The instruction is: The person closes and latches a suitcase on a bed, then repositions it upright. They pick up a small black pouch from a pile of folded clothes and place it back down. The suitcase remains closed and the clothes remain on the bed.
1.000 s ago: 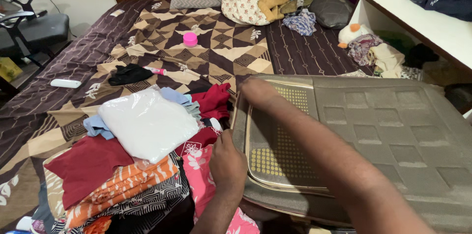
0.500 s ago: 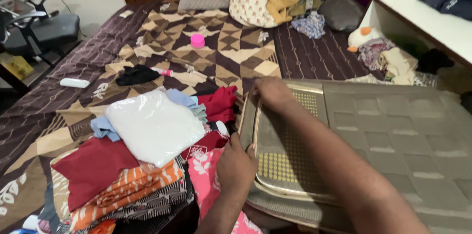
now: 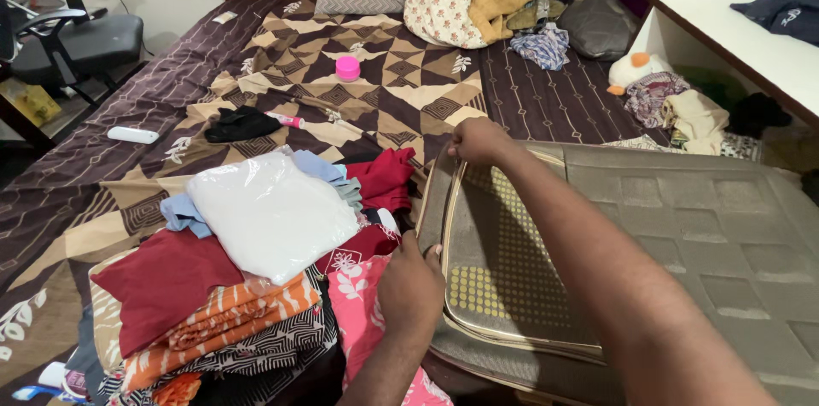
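Across the lower right of the frame lies a grey-olive fabric suitcase lid (image 3: 682,227), its gold-piped edge clenched by the left hand (image 3: 411,285) below and the right hand (image 3: 478,140) above, beside piled folded clothes (image 3: 247,261).

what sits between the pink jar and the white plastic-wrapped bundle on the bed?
Head view: a black cloth and a small pink-and-white tube lie on the patterned bedspread between the pink jar and the white bundle.

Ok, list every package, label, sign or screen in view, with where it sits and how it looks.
Clear plastic bag: on the clothes pile, flat, white fabric inside.
Pink jar: on the bedspread further up, small, round.
Pink-and-white tube: beside a black cloth, slim.
White remote-like slab: left edge of the bed.
No signs or screens.
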